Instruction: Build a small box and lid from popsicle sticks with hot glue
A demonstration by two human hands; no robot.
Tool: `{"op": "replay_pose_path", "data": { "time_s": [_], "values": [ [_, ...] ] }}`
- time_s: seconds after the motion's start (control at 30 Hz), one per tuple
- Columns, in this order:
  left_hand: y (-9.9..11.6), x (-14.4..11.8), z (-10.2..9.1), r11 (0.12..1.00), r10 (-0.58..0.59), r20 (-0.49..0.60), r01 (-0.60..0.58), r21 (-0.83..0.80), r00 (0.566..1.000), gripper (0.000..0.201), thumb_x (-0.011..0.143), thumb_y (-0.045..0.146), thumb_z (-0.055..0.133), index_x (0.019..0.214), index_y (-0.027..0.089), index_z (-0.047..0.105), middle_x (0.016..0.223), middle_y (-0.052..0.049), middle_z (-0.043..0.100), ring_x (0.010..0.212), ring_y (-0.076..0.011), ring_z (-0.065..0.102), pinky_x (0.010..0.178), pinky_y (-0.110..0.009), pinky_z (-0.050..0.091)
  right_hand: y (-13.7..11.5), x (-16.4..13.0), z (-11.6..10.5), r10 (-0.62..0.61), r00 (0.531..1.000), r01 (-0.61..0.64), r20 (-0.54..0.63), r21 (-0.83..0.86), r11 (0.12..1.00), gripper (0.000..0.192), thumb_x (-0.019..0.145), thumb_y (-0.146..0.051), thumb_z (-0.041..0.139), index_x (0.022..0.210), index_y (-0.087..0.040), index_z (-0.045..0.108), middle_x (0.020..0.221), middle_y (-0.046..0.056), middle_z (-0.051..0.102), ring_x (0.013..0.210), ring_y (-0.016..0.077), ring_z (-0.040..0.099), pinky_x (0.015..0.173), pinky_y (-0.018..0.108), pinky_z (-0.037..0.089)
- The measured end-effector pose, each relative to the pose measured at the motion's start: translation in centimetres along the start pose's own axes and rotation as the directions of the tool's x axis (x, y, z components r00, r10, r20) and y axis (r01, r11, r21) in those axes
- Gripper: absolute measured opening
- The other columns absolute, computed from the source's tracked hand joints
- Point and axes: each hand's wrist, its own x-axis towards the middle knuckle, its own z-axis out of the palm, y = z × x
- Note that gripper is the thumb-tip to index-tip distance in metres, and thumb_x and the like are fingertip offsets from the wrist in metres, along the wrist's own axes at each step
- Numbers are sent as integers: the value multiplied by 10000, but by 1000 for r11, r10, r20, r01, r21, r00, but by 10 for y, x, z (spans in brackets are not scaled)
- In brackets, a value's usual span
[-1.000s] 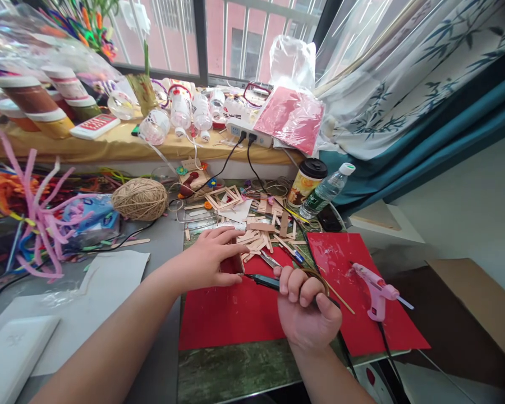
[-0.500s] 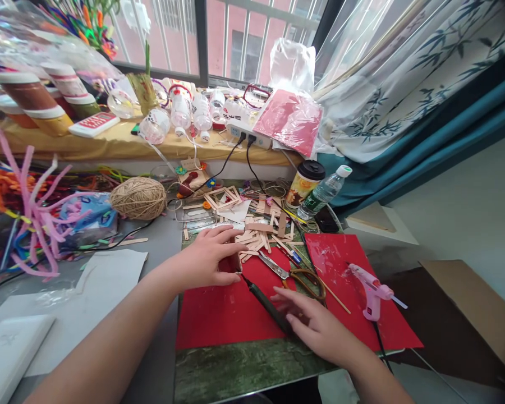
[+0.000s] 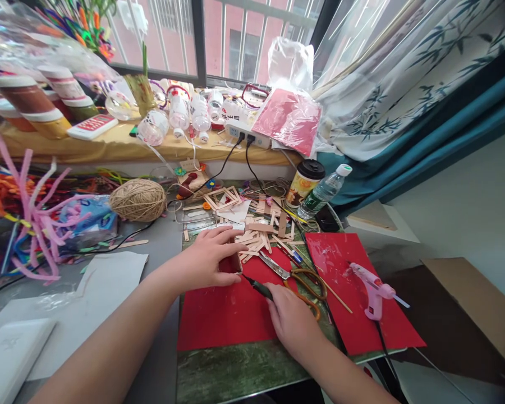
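Left hand (image 3: pixel 206 261) curls closed around a small wooden piece (image 3: pixel 231 262) on the red sheet (image 3: pixel 219 314), right hand (image 3: pixel 292 317) apparently closes over the black tool (image 3: pixel 258 288); its tip near the fingers risks contact.

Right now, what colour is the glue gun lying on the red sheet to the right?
Pink, with a dark cord; the glue gun shows in the head view.

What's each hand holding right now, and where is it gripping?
The left hand grips a small red-lined wooden piece by its left side. The right hand lies over the rear of the black pen-like tool; whether it grips is unclear.
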Motion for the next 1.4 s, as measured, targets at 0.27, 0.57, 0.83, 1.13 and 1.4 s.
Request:
{"op": "replay_pose_path", "data": {
  "time_s": [0.27,0.57,0.83,1.13,1.4],
  "values": [
    [-2,0,4,1000,7,-25,-7,-3,1000,646,855,600,703,1453,407,555,1661,-56,392,1530,-393,307,1212,-624,259,-13,-6,-8,42,999,-41,-28,25,999,424,1014,-147,420,1402,-179,589,1202,131,737,1082,279,724,941,439,606],
    [-2,-1,4,1000,-4,-43,3,-26,999,639,849,609,706,1439,404,571,1649,-52,408,1522,-396,318,1222,-614,251,-14,-8,5,123,989,-91,-80,320,943,374,1036,-237,438,1375,-228,596,1337,102,703,1248,247,665,1078,420,539],
    [0,0,2,1000,-3,-31,2,-25,1000,655,851,582,713,1460,406,550,1654,-56,401,1524,-400,312,1230,-611,243,3,-9,-7,324,922,-236,-210,357,904,410,1046,-367,457,1424,-230,535,1433,128,641,1341,279,601,1135,479,488],
    [4,0,0,1000,-7,-14,7,-3,1000,652,888,646,643,1475,383,534,1657,-67,386,1534,-403,282,1226,-619,271,67,-6,-39,297,916,-321,-270,-47,946,443,1025,-254,416,1438,-142,529,1353,190,632,1275,335,591,1087,525,484],
    [-8,-2,-10,980,-168,-114,153,-129,979,531,993,479,502,1497,311,493,1651,-82,386,1481,-310,429,1208,-470,376,69,-1,-51,166,946,-251,-278,-304,919,365,980,-177,500,1309,-165,659,1290,190,644,1203,373,576,1040,553,479]
  ]
}}
